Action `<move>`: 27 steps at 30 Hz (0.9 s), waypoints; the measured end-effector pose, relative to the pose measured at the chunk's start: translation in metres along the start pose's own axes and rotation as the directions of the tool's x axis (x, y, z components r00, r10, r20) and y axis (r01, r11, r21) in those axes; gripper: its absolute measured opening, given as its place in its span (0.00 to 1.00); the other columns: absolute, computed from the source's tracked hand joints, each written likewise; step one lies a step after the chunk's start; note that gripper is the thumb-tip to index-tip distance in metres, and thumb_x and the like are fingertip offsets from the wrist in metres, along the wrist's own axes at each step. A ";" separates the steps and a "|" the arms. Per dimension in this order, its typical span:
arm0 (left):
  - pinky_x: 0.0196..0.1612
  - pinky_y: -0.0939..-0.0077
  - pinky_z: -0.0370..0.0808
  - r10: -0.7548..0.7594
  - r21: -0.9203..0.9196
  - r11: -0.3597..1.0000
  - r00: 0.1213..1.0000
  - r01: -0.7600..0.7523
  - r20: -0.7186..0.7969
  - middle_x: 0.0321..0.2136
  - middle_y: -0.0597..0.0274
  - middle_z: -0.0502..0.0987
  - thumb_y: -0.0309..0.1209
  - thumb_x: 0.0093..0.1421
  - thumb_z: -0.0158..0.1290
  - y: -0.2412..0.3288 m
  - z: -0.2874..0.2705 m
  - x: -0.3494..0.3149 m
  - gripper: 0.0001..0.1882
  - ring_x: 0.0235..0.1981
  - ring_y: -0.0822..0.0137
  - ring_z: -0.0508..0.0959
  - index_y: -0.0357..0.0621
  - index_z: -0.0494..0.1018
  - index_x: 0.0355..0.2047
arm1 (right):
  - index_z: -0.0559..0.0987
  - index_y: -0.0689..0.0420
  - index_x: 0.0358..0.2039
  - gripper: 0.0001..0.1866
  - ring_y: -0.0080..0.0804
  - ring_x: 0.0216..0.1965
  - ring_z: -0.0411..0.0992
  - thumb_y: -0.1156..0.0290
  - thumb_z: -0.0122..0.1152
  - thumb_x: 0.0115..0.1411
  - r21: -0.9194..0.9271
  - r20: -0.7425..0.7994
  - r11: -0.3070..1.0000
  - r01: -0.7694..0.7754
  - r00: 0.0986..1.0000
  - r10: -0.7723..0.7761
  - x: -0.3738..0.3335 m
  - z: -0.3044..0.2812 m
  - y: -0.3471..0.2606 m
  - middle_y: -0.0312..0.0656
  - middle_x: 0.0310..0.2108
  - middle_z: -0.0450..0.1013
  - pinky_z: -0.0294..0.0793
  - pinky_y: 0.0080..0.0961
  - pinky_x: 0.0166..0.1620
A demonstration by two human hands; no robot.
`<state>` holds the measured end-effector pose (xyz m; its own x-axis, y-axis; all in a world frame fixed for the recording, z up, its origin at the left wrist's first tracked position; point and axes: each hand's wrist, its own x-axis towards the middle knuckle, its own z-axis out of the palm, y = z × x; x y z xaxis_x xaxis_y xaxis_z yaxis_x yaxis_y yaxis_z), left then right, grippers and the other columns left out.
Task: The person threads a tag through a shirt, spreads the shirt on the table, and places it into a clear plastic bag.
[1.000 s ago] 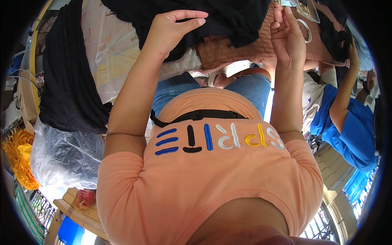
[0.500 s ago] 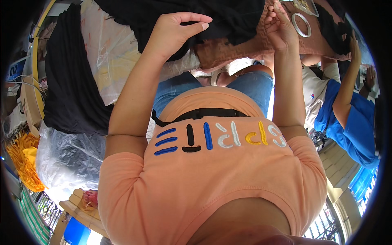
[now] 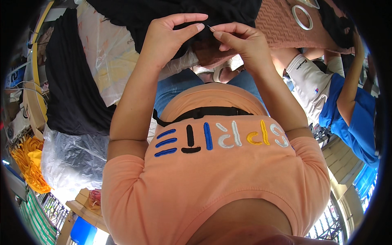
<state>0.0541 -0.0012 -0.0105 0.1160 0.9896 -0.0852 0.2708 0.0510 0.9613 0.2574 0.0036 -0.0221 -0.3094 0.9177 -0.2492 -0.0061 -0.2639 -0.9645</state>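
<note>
Black cloth [image 3: 228,9] lies bunched over the work surface in front of me. My left hand [image 3: 169,34] is at its near edge, with thumb and forefinger bent toward each other and a bit of the black cloth between their tips. A thin needle [image 3: 210,28] is pinched between the thumb and forefinger of my right hand [image 3: 243,38]. Its point is turned left toward my left fingertips, a short way off them. Any thread on it is too fine to make out.
A brown textured cover [image 3: 277,24] lies under the cloth, with a white ring [image 3: 298,23] at right. Clear plastic sheeting [image 3: 108,53] and more black cloth [image 3: 71,81] are at left. A person in a blue shirt [image 3: 353,122] sits close on my right.
My right hand has come from the far right, in and down, to beside my left hand, bringing the needle close. My left hand has barely shifted.
</note>
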 end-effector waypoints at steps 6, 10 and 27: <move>0.46 0.86 0.69 -0.015 -0.039 0.999 1.000 0.015 -0.008 0.37 0.69 0.81 0.29 0.57 0.60 -0.002 0.002 0.001 0.12 0.38 0.81 0.75 0.46 0.81 0.43 | 0.83 0.58 0.40 0.10 0.15 0.26 0.72 0.71 0.64 0.57 0.004 -0.027 1.000 0.004 1.000 -0.004 0.002 0.004 0.003 0.33 0.31 0.79 0.73 0.12 0.32; 0.46 0.86 0.69 -0.028 -0.062 0.998 1.000 0.027 -0.008 0.37 0.69 0.81 0.29 0.57 0.60 -0.002 0.003 0.002 0.12 0.38 0.81 0.75 0.45 0.81 0.43 | 0.83 0.57 0.40 0.10 0.15 0.25 0.72 0.71 0.64 0.57 0.005 -0.028 1.000 0.012 1.000 -0.012 0.003 0.003 0.007 0.33 0.31 0.78 0.73 0.12 0.32; 0.47 0.86 0.69 0.002 -0.069 0.998 1.000 -0.004 -0.020 0.37 0.69 0.81 0.29 0.57 0.60 -0.002 0.005 0.003 0.12 0.38 0.81 0.75 0.45 0.81 0.42 | 0.83 0.58 0.41 0.11 0.15 0.26 0.73 0.70 0.64 0.58 0.018 -0.030 1.000 0.022 0.999 -0.021 0.002 0.005 0.004 0.34 0.32 0.79 0.73 0.12 0.33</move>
<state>0.0584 0.0008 -0.0135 0.0971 0.9923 -0.0774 0.2039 0.0563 0.9774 0.2524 0.0025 -0.0261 -0.2807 0.9316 -0.2311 -0.0301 -0.2493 -0.9680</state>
